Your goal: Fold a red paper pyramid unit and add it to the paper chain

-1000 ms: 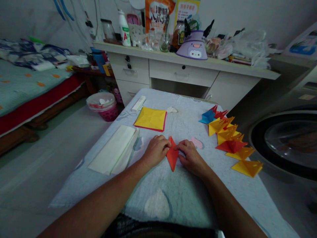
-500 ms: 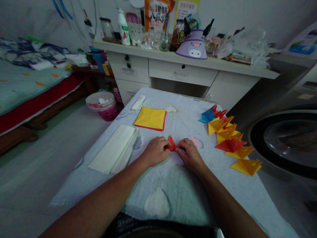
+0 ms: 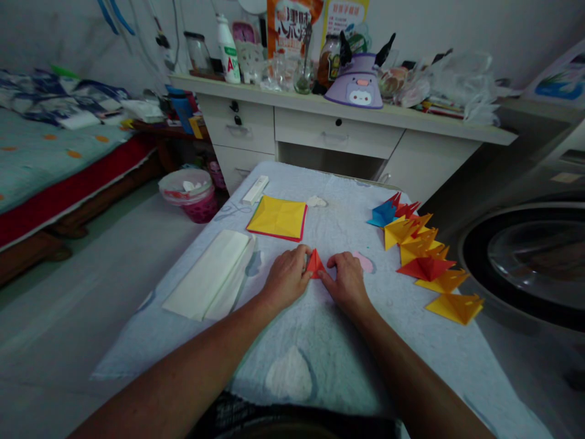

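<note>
A small folded piece of red paper lies on the pale blue towel-covered table, pinned between both my hands. My left hand presses its left side with curled fingers. My right hand presses its right side, fingers curled too. Only a small red triangle shows between the thumbs. Just beyond the hands a stack of square paper, yellow on top and red beneath, lies flat.
A row of finished folded paper shapes, blue, red, yellow and orange, runs along the table's right edge. A folded white cloth lies at left, a white stick-shaped item farther back. A cluttered desk, a pink bin and a bed stand beyond.
The red paper was a long diamond reaching toward me; its near point has been folded up, leaving a small triangle. Both hands have closed in on it and shifted slightly away from me.
</note>
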Tool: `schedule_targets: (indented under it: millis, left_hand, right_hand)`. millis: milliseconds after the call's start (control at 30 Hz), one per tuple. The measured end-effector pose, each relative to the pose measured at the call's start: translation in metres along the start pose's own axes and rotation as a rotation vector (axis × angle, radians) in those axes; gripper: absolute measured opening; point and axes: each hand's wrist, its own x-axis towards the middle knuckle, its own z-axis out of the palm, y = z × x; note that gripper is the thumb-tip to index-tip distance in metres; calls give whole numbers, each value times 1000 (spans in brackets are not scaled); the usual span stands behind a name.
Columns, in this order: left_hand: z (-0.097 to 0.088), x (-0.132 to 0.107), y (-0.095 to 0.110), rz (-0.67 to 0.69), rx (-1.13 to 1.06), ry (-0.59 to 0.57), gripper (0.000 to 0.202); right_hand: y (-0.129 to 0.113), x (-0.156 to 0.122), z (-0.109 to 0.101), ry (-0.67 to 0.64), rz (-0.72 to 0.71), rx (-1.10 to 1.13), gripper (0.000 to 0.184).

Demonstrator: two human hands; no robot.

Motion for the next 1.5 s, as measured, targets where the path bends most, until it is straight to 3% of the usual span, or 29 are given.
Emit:
schedule_targets:
  millis: [200,467,867,1067,1167,1300,1500]
  left_hand:
    - [-2,0,1,59,111,-85,6]
    - [-3,-4,1,-31,190,-105,7]
    - [-6,-2,-2,-71,146,-143,11]
    - [-7,-1,-2,-98,48,-117,19]
    - [-9,0,-1,-140,-38,-101,33]
    - [-7,3,-6,-199,-159,-84,41]
    - [-1,6,-13,-90,-383,31,39]
  right_hand:
    - [-7,-4,-2,-8,-1,-97,29]
    - [-14,-6,-7,-73,47,-160,37]
    - [0,-5,-14,-98,76,-121,46]
    - [12,-7,-13,-56,6,-26,40]
    - [12,-7,-15,-31,-81,94,34]
    - [9,-7,-17,-23,-171,276,39]
    - [8,-6,-20,-52,-198,376,35]
